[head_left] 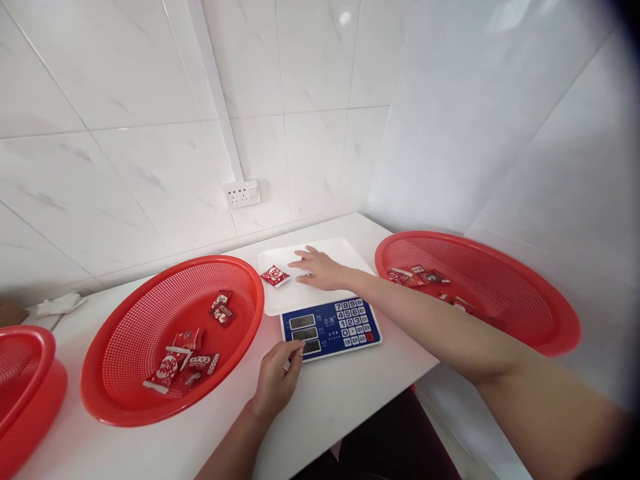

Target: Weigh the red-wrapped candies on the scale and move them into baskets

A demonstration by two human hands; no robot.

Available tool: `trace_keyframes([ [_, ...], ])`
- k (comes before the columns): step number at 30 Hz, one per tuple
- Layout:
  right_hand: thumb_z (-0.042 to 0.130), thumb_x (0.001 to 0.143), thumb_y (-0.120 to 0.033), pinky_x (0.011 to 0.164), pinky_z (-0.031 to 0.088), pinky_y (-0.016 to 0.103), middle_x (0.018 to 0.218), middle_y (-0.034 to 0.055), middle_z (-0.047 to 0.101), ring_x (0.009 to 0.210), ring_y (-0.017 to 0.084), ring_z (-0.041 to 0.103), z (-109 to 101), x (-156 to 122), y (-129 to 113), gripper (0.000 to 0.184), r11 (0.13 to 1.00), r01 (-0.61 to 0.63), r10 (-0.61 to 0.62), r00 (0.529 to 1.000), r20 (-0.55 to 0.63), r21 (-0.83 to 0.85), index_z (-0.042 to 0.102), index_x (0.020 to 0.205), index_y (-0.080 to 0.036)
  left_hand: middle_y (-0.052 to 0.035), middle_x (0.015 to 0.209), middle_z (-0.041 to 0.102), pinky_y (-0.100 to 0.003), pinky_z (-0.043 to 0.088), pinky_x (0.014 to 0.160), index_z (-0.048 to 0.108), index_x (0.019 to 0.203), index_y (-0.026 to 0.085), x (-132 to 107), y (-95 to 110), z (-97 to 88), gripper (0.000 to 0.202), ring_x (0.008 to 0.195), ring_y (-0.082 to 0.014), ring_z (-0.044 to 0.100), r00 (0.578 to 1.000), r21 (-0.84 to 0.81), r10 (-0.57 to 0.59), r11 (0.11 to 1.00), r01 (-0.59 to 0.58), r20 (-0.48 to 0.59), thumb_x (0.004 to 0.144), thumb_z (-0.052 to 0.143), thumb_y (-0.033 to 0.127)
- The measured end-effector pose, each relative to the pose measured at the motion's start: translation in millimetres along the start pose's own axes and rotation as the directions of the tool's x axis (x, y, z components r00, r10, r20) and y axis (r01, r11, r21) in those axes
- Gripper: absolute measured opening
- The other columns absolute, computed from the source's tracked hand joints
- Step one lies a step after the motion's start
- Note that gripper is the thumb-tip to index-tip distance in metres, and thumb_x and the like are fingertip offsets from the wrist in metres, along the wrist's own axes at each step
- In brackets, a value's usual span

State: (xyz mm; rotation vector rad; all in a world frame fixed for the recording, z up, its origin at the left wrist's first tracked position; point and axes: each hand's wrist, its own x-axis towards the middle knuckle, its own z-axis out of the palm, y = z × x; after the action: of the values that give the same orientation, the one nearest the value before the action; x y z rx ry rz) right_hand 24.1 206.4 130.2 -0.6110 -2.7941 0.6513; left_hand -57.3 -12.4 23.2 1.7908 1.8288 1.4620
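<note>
My right hand [320, 270] reaches over the white tray [273, 305] of a digital scale, fingers spread apart. A red and white wrapped packet [275, 276] lies on the tray just left of those fingertips. Small dark bits show beneath the fingers, too hidden to name. My left hand [279, 375] is closed at the lower left corner of the blue scale panel [330, 327], thumb and fingers pressed together. What it holds, if anything, I cannot make out. The panel carries three display windows and a keypad.
A red mesh basket [117, 333] with several wrapped packets [167, 369] stands to the left. Another red basket [545, 320], also with packets, is on the right. Part of a further red basket [43, 343] shows far left. A wall socket [243, 194] sits above the white table [345, 400].
</note>
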Motion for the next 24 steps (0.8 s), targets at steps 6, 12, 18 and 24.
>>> trace_keyframes([
  [6,0.041,0.087,-0.052,0.103,0.005,0.064,0.149,0.0037,0.024,0.137,0.034,0.005,22.8,15.1,-24.3,0.050,0.961,0.167,-0.117,0.968,0.223,-0.219,0.045,0.132,-0.031,-0.0036,0.074,0.066,-0.022,0.052,0.059,0.063,0.091,0.018,-0.2,-0.3,0.5,0.016,0.067,-0.0134,0.063,1.000,-0.001,-0.006,1.000,0.006,-0.018,0.085,0.049,0.023],
  [12,0.037,0.088,-0.053,0.102,0.006,0.064,0.146,0.0075,0.031,0.137,0.035,0.010,8.4,-0.5,-8.2,0.050,0.975,0.090,-0.045,0.975,0.217,-0.202,0.050,0.129,-0.027,-0.0060,0.083,0.066,-0.025,0.053,0.068,0.057,0.102,0.016,6.5,-3.0,-6.1,0.022,0.075,-0.0148,0.063,0.969,-0.015,-0.110,0.994,0.109,-0.223,0.087,0.049,0.029],
  [18,0.038,0.089,-0.052,0.107,0.011,0.056,0.148,0.0027,0.028,0.138,0.031,0.009,-19.7,-48.6,18.0,0.050,0.996,-0.017,0.023,0.998,0.058,-0.093,0.041,0.135,-0.032,-0.0080,0.096,0.065,-0.035,0.048,0.087,0.048,0.113,0.018,14.1,-2.3,-19.1,0.028,0.095,-0.0178,0.061,0.910,-0.049,-0.175,0.984,0.169,-0.377,0.088,0.047,0.032],
  [24,0.045,0.086,-0.043,0.102,0.034,0.043,0.139,0.0054,0.042,0.126,0.027,0.039,-60.0,-120.1,77.7,0.047,0.925,-0.370,0.352,0.920,-0.170,-0.088,0.047,0.130,-0.027,-0.0070,0.089,0.067,-0.029,0.052,0.074,0.056,0.102,0.017,11.9,-3.7,-16.6,0.021,0.084,-0.0164,0.064,0.951,0.009,-0.105,0.994,0.112,-0.291,0.089,0.045,0.029],
])
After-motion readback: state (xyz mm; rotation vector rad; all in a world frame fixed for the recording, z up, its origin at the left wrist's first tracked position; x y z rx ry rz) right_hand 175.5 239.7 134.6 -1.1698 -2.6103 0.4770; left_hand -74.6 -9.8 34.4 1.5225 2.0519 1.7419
